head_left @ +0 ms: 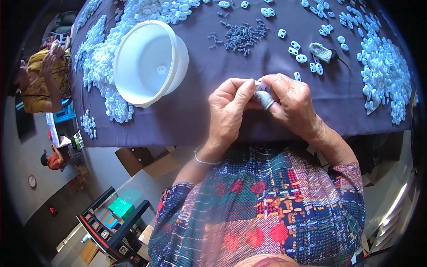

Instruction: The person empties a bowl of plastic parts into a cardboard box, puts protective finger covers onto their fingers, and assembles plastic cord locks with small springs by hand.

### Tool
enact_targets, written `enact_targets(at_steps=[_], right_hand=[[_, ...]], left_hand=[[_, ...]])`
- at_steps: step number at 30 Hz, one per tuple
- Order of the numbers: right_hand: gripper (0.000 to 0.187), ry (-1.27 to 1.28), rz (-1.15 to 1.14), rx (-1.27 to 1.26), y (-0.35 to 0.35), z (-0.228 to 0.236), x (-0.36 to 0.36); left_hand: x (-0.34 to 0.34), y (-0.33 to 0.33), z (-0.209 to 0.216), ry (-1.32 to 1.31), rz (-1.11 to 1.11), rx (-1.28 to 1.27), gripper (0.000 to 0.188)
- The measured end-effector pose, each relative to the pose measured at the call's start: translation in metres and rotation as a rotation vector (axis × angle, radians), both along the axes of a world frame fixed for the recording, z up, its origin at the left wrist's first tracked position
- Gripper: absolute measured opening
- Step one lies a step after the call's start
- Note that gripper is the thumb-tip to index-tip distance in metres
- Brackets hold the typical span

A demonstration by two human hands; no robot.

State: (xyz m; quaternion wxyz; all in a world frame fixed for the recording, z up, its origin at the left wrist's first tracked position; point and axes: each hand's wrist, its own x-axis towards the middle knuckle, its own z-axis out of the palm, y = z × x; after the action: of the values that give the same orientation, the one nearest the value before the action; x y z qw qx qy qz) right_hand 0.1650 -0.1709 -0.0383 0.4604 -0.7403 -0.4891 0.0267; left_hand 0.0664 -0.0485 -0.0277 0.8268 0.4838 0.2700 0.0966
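Note:
My left hand (226, 109) and my right hand (291, 100) meet over the near part of the table. Between their fingertips they pinch a small white plastic piece (259, 85), partly hidden by the thumbs. A grey finger sleeve (265, 100) covers one digit of my right hand. Up and to the left stands a white plastic bowl (177, 66), with a single white piece (161, 69) on its bottom. Beyond my hands lies a pile of small dark spring-like parts (243, 36). Loose white oval pieces with two holes (301, 58) are scattered right of that pile.
Heaps of white pieces cover the table's left side (95, 60) and right side (386, 75). A pointed tool with a wrapped handle (321, 52) lies among loose pieces. A dark cloth (191, 127) covers the table. Another person (42, 75) sits at the far left.

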Motion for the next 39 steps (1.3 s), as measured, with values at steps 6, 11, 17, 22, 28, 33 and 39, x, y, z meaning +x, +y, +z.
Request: enact_targets(at_steps=[6,11,17,22,28,33,39], right_hand=[[0.022,0.335,0.059,-0.051,-0.006,0.004,0.007],[0.013,0.911,0.055,-0.105,-0.009,0.020,0.018],[0.014,0.993,0.102,-0.137,-0.007,0.020,0.020],[0.013,1.046,0.148,-0.131,-0.006,0.019,0.022],[0.012,1.047,0.111,-0.144,-0.007,0.020,0.021],[0.011,0.882,0.140,-0.193,-0.007,0.016,0.019],[0.012,0.975,0.105,-0.194,-0.008,0.018,0.020]], left_hand=[[0.001,0.008,0.002,0.022,-0.035,-0.127,0.019],[-0.001,0.011,0.000,0.033,-0.058,-0.138,0.019],[-0.001,0.012,0.000,0.040,-0.096,-0.141,0.019],[-0.001,0.012,0.000,0.039,-0.122,-0.118,0.019],[0.000,0.007,0.004,0.072,-0.082,-0.067,0.017],[-0.001,0.003,0.001,0.078,-0.062,0.097,0.016],[0.000,0.005,0.004,0.092,-0.071,0.069,0.017]])
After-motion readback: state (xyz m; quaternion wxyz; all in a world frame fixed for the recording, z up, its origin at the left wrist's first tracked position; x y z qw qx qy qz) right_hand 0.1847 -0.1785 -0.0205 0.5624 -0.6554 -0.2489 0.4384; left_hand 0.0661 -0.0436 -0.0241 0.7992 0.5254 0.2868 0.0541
